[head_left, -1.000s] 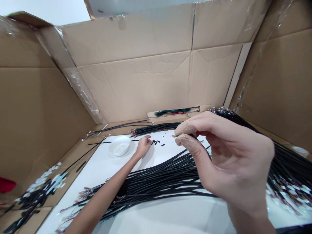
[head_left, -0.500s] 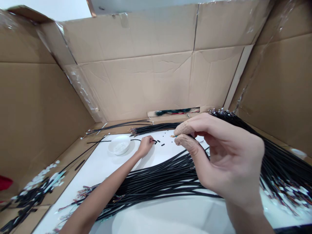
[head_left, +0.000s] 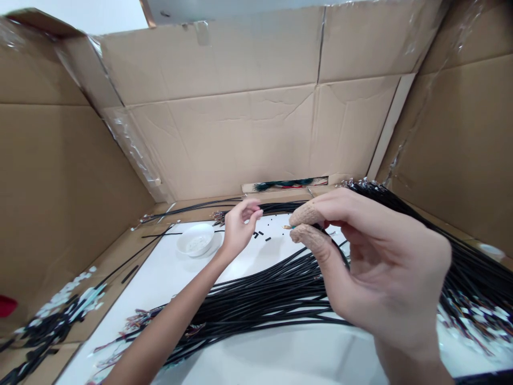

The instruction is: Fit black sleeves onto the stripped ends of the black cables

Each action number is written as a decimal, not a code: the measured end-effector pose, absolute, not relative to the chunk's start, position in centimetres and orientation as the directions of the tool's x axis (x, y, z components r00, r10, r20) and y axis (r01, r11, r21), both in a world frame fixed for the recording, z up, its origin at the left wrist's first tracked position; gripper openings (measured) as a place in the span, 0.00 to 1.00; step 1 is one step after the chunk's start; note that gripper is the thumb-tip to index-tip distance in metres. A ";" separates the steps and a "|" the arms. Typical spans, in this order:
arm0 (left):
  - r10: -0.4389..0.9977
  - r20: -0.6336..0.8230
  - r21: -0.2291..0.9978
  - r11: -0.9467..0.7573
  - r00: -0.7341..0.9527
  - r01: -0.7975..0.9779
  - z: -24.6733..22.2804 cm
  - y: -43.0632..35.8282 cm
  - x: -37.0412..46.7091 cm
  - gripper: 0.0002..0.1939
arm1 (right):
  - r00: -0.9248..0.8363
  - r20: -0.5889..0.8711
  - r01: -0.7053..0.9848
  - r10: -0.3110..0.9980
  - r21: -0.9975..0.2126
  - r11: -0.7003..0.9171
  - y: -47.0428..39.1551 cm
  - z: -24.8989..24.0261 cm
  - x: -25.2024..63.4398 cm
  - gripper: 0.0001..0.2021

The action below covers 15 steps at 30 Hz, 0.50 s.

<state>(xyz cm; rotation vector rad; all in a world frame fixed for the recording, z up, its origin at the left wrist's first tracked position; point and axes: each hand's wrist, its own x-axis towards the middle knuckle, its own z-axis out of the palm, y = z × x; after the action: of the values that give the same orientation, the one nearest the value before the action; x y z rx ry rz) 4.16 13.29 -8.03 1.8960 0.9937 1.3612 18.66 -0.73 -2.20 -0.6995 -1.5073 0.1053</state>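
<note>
My right hand (head_left: 372, 262) is large in the foreground, its thumb and index finger, both in tan finger covers, pinched on a black cable. Short coloured wire ends with bare tips (head_left: 287, 227) stick out left of the pinch. My left hand (head_left: 240, 224) is raised over the far part of the white table, fingers curled with the thumb close to them; anything between them is too small to make out. Short black tube pieces (head_left: 268, 239) lie on the white surface between the hands. A white bowl (head_left: 212, 239) with small pale pieces inside stands left of my left hand.
Black cables (head_left: 264, 294) stretch across the table under my arms. More bundles lie at the back (head_left: 280, 207) and right (head_left: 473, 272). Black tubes and white connectors (head_left: 64, 315) are piled on cardboard at the left. Cardboard walls (head_left: 240, 128) surround the work area.
My left hand has lifted away from the small black pieces, up and slightly back. My right hand has shifted slightly right, still pinching the cable.
</note>
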 end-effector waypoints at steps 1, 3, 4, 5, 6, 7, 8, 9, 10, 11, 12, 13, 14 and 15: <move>0.821 0.535 0.801 -0.567 0.198 0.190 -7.1 12.4 4.3 0.11 | 0.101 0.876 0.367 0.471 -0.473 0.801 -0.8 -2.2 18.6 0.12; 0.774 0.604 0.771 -0.628 0.188 0.109 -5.1 10.0 4.5 0.10 | 0.107 0.881 0.389 0.460 -0.463 0.797 -0.9 -2.2 18.6 0.12; 0.748 0.637 0.750 -0.657 0.185 0.075 -4.1 8.6 4.6 0.09 | 0.110 0.882 0.394 0.458 -0.462 0.795 -0.9 -2.2 18.6 0.12; 0.713 0.678 0.719 -0.694 0.182 0.042 -3.1 7.3 4.6 0.08 | 0.113 0.882 0.395 0.457 -0.462 0.794 -0.9 -2.2 18.6 0.12; 0.658 0.731 0.666 -0.746 0.182 0.022 -2.3 6.1 4.6 0.05 | 0.118 0.881 0.396 0.458 -0.464 0.792 -1.0 -2.1 18.6 0.12; 0.618 0.766 0.626 -0.780 0.180 0.016 -1.7 5.0 4.6 0.06 | 0.125 0.880 0.396 0.457 -0.467 0.791 -1.0 -2.1 18.5 0.12; 0.588 0.792 0.593 -0.805 0.167 0.019 -1.3 4.1 4.5 0.07 | 0.130 0.881 0.396 0.454 -0.466 0.791 -1.0 -2.0 18.5 0.12; 0.564 0.811 0.568 -0.823 0.157 0.023 -1.1 3.5 4.5 0.10 | 0.135 0.882 0.396 0.451 -0.465 0.792 -1.1 -2.0 18.5 0.12; 0.552 0.821 0.554 -0.832 0.149 0.025 -0.9 3.1 4.4 0.12 | 0.139 0.884 0.398 0.447 -0.463 0.792 -1.2 -1.9 18.4 0.12; 0.545 0.826 0.548 -0.836 0.144 0.023 -0.9 2.8 4.3 0.14 | 0.145 0.883 0.400 0.447 -0.465 0.789 -1.2 -1.9 18.4 0.11; 0.543 0.827 0.547 -0.837 0.143 0.015 -0.9 2.6 4.3 0.15 | 0.150 0.881 0.405 0.449 -0.469 0.784 -1.3 -1.8 18.4 0.11; 0.547 0.825 0.552 -0.834 0.144 0.004 -1.0 2.6 4.2 0.16 | 0.157 0.878 0.411 0.452 -0.474 0.779 -1.4 -1.8 18.4 0.11; 0.553 0.821 0.560 -0.829 0.143 -0.008 -1.0 2.5 4.2 0.16 | 0.165 0.875 0.424 0.456 -0.480 0.768 -1.6 -1.7 18.4 0.10; 0.563 0.815 0.571 -0.821 0.139 -0.021 -1.0 2.5 4.2 0.16 | 0.169 0.872 0.446 0.460 -0.484 0.753 -1.7 -1.7 18.5 0.09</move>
<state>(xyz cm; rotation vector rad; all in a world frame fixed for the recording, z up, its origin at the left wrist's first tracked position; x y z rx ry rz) 4.24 2.52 -1.04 1.9735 0.5185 1.7266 18.46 -1.69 -1.69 -0.7893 -1.4472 0.0114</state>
